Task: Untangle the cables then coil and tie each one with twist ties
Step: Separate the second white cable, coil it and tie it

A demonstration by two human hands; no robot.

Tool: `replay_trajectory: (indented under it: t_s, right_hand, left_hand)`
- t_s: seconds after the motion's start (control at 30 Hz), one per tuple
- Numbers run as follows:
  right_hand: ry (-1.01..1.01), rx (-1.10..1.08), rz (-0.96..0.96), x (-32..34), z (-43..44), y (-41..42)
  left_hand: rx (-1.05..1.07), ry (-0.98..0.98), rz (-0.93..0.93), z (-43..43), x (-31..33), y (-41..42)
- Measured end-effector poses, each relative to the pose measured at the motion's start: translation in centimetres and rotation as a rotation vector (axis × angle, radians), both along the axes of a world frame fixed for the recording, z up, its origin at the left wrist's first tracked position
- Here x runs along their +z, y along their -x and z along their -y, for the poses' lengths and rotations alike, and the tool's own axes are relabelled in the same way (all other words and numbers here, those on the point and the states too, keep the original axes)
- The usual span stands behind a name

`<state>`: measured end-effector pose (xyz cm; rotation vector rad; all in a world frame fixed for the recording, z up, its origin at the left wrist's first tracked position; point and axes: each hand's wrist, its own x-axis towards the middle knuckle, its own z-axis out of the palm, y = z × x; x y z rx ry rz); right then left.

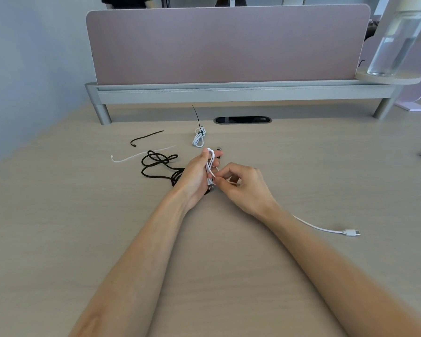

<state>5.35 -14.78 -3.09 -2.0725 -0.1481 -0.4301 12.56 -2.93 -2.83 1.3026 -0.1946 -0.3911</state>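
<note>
White cable [210, 164] was gathered in short loops inside the left hand [192, 176], near the middle of the table [229, 263]; that hand's fingers [218, 155] were curled round the bundle, likely to stop the loops springing apart. The right hand [243, 188] sat just beside it, its fingers [225, 178] pinching the strand close to the bundle, apparently to lay on the next turn. The rest of that cable ran out from under the right wrist and ended in a plug [351, 232] lying well off to the right. A black cable [156, 164] lay in a loose tangle to the left, partly hidden beneath the left hand, so it looked likely to be dragged if the bundle was lifted carelessly. Beyond the hands a second, small white coil [199, 138] lay bound with a dark tie and seemed finished. A black twist tie [146, 137] and a white twist tie [141, 155] waited on the far left, near the table's slanting left edge yet within reach. A raised shelf [229, 93] and a pink divider [229, 45] closed off the far side, while bare wood to the near side and the right left room to draw the tail in.
</note>
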Motion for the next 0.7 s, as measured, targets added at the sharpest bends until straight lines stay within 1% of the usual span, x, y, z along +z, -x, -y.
replay_trajectory:
  t_s: [0.13,0.27,0.43,0.5,0.57,0.63,0.7]
  right_hand:
    - [0.088,0.014,0.022,-0.5,0.0,-0.3]
    - [0.124,-0.027,-0.032,-1.2,0.4,-0.7]
    - [0.208,0.034,-0.017,-1.3,0.2,-0.7]
    - [0.257,0.04,-0.008,-1.3,0.4,-0.5]
    - [0.353,0.05,-0.001,-1.0,0.9,-0.3]
    - [0.517,0.024,0.028,-0.5,1.6,-0.1]
    - [0.656,-0.034,0.096,-0.1,2.7,-0.1]
  left_hand:
    - [0.03,0.045,-0.049,0.0,0.4,0.3]
    - [0.078,0.116,-0.084,0.1,0.6,0.5]
    - [0.124,0.225,-0.153,0.2,0.7,0.7]
    - [0.136,0.22,-0.157,0.0,0.7,0.5]
    - [0.142,0.159,-0.134,-0.2,0.8,0.4]
    - [0.146,-0.007,-0.064,-0.3,0.8,0.6]
    - [0.129,-0.194,0.021,-0.2,0.7,0.7]
